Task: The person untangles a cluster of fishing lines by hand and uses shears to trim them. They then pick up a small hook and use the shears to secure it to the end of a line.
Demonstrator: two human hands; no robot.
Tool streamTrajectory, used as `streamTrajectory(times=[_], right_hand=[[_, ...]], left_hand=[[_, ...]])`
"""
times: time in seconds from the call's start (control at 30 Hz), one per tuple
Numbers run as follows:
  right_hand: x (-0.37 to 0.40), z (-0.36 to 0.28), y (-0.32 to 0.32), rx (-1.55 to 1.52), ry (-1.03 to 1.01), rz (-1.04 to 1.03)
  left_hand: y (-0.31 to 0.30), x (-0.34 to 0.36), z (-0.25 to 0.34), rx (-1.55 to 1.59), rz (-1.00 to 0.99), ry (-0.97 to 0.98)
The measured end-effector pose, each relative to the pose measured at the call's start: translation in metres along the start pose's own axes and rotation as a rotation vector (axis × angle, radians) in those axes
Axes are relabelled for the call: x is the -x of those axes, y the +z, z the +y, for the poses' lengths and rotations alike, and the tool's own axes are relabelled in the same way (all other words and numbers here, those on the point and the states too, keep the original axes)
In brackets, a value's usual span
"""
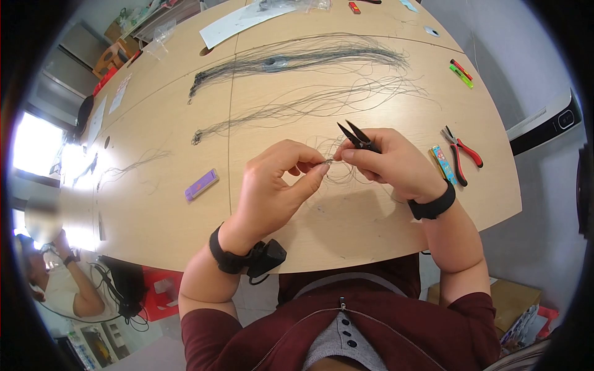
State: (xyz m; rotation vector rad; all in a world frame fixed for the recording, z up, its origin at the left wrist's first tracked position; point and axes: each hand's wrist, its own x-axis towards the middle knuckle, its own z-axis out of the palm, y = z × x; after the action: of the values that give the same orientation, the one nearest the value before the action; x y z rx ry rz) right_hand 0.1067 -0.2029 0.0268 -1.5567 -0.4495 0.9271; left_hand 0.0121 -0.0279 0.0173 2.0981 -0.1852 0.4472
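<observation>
My left hand (281,179) is closed, thumb and forefinger pinching a thin dark wire (328,161) over the table. Close beside it on the right, my right hand (390,157) has black-handled snips (360,137) tucked in its fingers, blades pointing up and left. Its fingertips also meet at the wire, almost touching the left fingertips. Thin loops of wire spread around and below both hands. Two long bundles of dark strands lie further up the table: a thick one (297,60) and a thinner one (297,108), each knotted at its left end.
Red-handled pliers (461,154) and a blue patterned box (443,166) lie right of my hands, a purple box (202,185) left. Red and green cutters (461,74) lie at upper right. White paper (238,26) is at the back. Another person (68,278) sits at far left.
</observation>
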Motion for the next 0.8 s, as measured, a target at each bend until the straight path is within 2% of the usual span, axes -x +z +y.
streamTrajectory(times=[0.1,0.2,0.33,0.5,0.8], right_hand=[[-0.002,0.007,-0.001,0.163,-0.198,0.247],[0.004,0.001,0.001,0.124,-0.373,0.313],[0.008,0.005,0.005,0.229,-0.393,0.109],[0.004,0.009,0.008,0.278,-0.368,0.046],[0.000,0.012,0.004,0.130,-0.320,-0.002]], left_hand=[[-0.001,0.000,0.000,-0.003,-0.013,-0.007],[-0.002,0.001,0.001,-0.001,-0.042,-0.032],[-0.001,0.001,0.000,0.046,-0.080,-0.054],[-0.001,0.002,0.003,0.091,-0.113,-0.057],[-0.002,0.001,0.000,0.102,-0.135,-0.099]])
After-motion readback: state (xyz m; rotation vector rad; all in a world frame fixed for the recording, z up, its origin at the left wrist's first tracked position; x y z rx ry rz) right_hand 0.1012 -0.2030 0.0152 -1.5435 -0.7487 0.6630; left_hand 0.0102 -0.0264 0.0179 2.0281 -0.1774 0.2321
